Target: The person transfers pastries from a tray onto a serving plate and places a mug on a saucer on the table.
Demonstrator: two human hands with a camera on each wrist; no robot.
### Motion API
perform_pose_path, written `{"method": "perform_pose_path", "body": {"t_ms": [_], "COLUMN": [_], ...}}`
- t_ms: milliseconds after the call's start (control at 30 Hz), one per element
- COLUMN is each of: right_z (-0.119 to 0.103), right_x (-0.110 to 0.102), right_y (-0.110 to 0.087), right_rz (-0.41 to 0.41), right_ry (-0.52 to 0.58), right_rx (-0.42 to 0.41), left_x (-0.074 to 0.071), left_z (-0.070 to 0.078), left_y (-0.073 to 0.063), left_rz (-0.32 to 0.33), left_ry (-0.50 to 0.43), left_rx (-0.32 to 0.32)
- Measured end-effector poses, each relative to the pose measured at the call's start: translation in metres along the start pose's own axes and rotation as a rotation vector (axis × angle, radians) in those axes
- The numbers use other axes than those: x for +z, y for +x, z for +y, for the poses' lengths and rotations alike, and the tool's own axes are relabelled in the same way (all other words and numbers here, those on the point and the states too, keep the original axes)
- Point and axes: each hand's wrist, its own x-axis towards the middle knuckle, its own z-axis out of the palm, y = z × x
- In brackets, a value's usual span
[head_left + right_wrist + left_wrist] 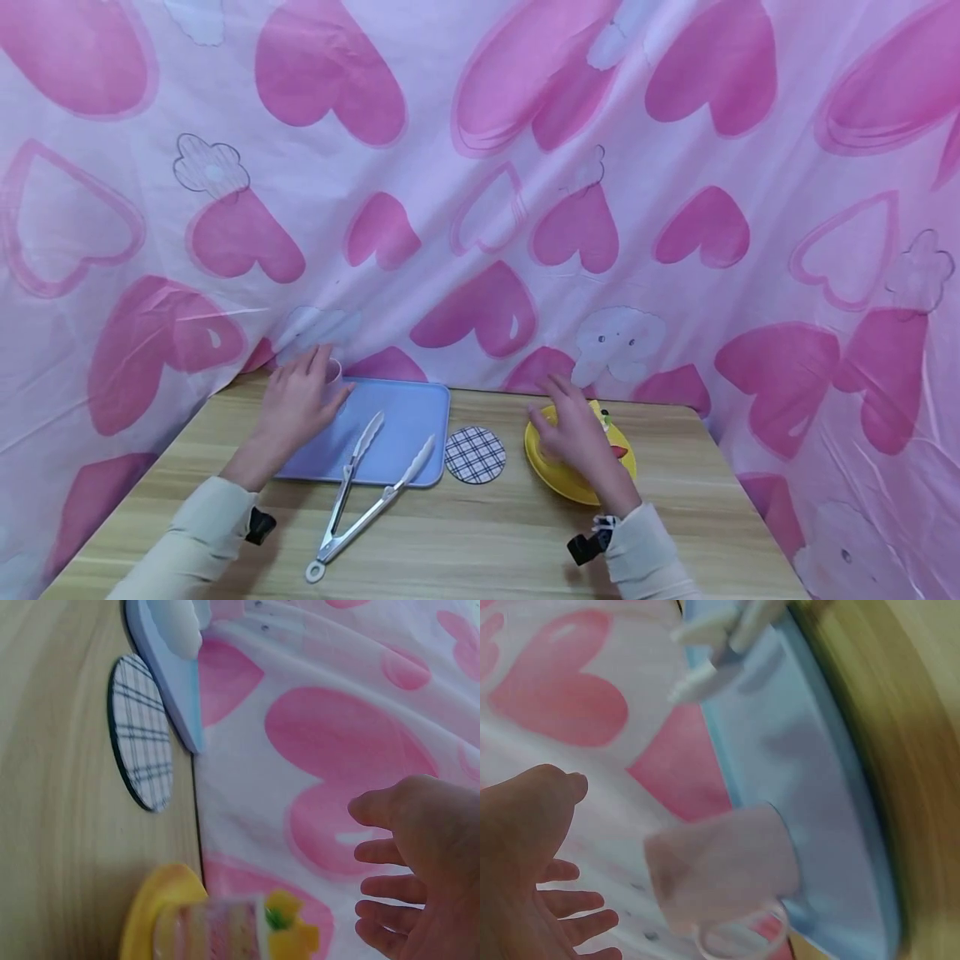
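My left hand (300, 398) hovers over the left side of the blue tray (408, 400), fingers spread and loose. Just past it stands a pale pink mug (724, 866), upright on the tray, its handle turned outward; the hand is apart from it in the left wrist view. Above the yellow plate (555, 479) is my right hand (573, 425), relaxed and holding nothing. On that plate sits a layered slice of cake (214, 930) with yellow and green topping, mostly covered by the hand in the head view.
Metal tongs (360, 508) with pale tips lie spread, partly on the tray and partly on the wooden table (480, 550). A round checked coaster (476, 455) lies between tray and plate. Behind the table hangs a pink heart-patterned cloth (480, 308).
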Motion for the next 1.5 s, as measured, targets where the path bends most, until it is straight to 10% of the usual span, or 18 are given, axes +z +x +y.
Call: {"method": "perform_pose_path", "body": {"t_ms": [500,833,1200,1500], "right_z": [-0.021,-0.014,-0.005,-0.005], "right_x": [0.039,0.061,0.081,0.088], "right_y": [-0.002,-0.002,-0.006,-0.008], "right_rz": [-0.080,-0.133,-0.159,-0.141], "right_ry": [0.113,0.137,0.113,0.085], "right_rx": [-0.046,-0.093,-0.089,-0.088], "left_x": [0.000,-0.002,0.005,0.008], "left_z": [-0.046,-0.055,-0.063,-0.075], "left_y": [-0.021,-0.032,-0.034,-0.037], "left_rz": [-0.043,-0.209,-0.224,-0.278], "left_ry": [-0.057,-0.127,-0.196,-0.331], "left_rx": [-0.119,-0.283,-0.278,-0.396]}}
